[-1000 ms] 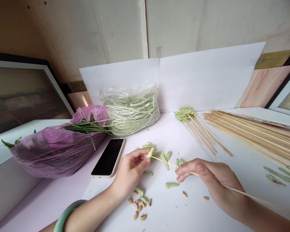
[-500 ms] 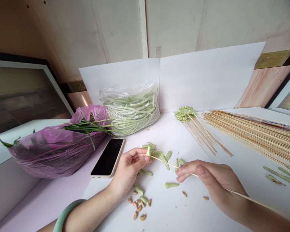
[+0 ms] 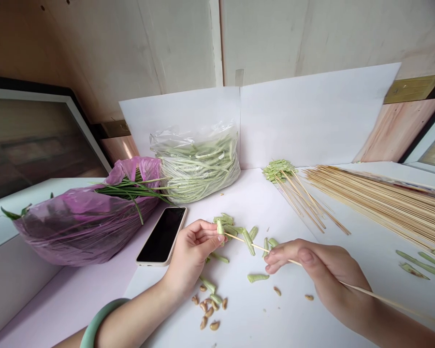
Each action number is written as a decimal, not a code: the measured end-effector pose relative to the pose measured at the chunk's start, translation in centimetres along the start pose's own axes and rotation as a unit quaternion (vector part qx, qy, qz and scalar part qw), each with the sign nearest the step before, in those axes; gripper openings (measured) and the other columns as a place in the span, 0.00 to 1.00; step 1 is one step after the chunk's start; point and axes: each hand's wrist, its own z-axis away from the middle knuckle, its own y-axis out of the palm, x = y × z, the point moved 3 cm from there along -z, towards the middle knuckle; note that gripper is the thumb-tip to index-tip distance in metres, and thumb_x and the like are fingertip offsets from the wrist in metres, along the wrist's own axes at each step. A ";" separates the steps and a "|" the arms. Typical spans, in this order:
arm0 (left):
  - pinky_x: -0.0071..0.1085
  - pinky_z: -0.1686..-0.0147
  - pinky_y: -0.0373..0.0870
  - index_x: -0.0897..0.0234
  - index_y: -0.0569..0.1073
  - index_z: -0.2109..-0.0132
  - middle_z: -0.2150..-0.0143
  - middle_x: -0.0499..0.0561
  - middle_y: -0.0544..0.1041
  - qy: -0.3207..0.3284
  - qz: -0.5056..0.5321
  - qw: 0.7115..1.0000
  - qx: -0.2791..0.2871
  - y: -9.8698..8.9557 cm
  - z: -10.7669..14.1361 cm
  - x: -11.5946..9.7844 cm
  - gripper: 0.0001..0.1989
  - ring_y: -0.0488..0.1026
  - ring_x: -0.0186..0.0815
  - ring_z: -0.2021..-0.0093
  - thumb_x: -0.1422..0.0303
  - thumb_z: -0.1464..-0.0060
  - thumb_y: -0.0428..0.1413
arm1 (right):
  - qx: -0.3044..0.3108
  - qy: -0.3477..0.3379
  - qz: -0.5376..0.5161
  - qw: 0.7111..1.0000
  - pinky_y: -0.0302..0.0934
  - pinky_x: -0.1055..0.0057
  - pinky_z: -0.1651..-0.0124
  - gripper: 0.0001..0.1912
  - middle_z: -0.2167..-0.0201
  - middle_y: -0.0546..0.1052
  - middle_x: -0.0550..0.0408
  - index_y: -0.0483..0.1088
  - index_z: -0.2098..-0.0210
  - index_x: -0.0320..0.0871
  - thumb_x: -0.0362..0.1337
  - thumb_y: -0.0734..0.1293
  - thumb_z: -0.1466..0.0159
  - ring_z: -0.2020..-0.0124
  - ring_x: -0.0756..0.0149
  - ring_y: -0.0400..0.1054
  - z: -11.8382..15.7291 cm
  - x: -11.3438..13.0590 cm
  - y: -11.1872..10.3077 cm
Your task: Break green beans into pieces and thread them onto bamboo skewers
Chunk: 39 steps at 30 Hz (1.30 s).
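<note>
On my feed, the person's left hand [image 3: 194, 253] is closed in a tight pinch, thumb and fingertips gripping a short cut piece of green long bean [image 3: 221, 228]. The piece stands roughly upright at the fingertips, and most of its lower end is hidden. The right hand [image 3: 324, 278] is curled around a thin bamboo skewer [image 3: 380, 298], with the fingers nearly closed on the shaft and the thumb lying along it.

The relation I'm watching is the skewer's line. Its long axis runs from the lower right of my view up and left, passing over the scattered bean pieces, with the pointed end at the held piece. The left hand is the nearer one to that piece and has it in its grip, while the right hand is well back along the shaft. The tip is touching or just beside the piece, but from this angle I can't tell whether it has gone in.

Below the hands, a heap of brown seeds [image 3: 208, 309] lies on the white paper sheet [image 3: 261, 319]. A smartphone [image 3: 162, 236] rests left of the left hand, by a purple plastic bag [image 3: 83, 224] holding long green leaves. Farther back are a clear bag of long beans [image 3: 195, 169] and a small stack of bean-loaded skewers [image 3: 277, 170]. A bundle of bare skewers [image 3: 380, 198] lies to the right, near a few whole bean pods [image 3: 418, 263]. A pale green bangle [image 3: 101, 321] circles the left wrist.
</note>
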 end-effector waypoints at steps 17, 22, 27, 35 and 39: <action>0.22 0.69 0.71 0.66 0.75 0.73 0.75 0.46 0.78 0.060 -0.016 0.998 0.013 0.1 0.2 -0.3 0.09 0.75 0.29 0.72 0.75 0.63 0.68 | 0.018 0.012 -0.042 0.999 0.68 0.76 0.56 0.20 0.70 0.82 0.60 0.76 0.65 0.49 0.42 0.53 0.29 0.62 0.68 0.76 0.1 -0.5 0.3; 0.22 0.71 0.71 0.66 0.74 0.74 0.76 0.45 0.77 0.068 -0.036 0.997 0.018 0.1 0.2 -0.4 0.09 0.74 0.29 0.73 0.77 0.63 0.67 | 0.027 0.022 -0.068 0.997 0.67 0.76 0.54 0.20 0.68 0.82 0.60 0.75 0.64 0.50 0.41 0.53 0.29 0.59 0.68 0.76 0.2 -0.7 0.5; 0.21 0.72 0.70 0.66 0.74 0.75 0.76 0.45 0.77 0.075 -0.045 0.996 0.022 0.2 0.3 -0.3 0.08 0.73 0.28 0.73 0.77 0.62 0.66 | 0.033 0.029 -0.069 0.997 0.68 0.75 0.54 0.20 0.68 0.82 0.59 0.76 0.64 0.49 0.42 0.53 0.29 0.60 0.67 0.76 0.1 -0.7 0.6; 0.21 0.73 0.69 0.66 0.73 0.74 0.76 0.44 0.75 0.085 -0.069 0.994 0.027 0.1 0.3 -0.1 0.08 0.70 0.27 0.73 0.76 0.60 0.66 | 0.023 0.029 -0.080 0.996 0.70 0.72 0.58 0.22 0.69 0.81 0.54 0.76 0.65 0.46 0.45 0.53 0.30 0.61 0.64 0.76 0.0 -0.1 0.8; 0.22 0.73 0.69 0.66 0.73 0.74 0.75 0.45 0.75 0.081 -0.072 0.994 0.028 0.1 0.4 0.1 0.08 0.71 0.28 0.73 0.75 0.60 0.66 | 0.021 0.043 -0.094 0.994 0.70 0.71 0.57 0.22 0.69 0.81 0.53 0.76 0.65 0.45 0.45 0.53 0.30 0.61 0.63 0.76 0.1 -0.2 0.9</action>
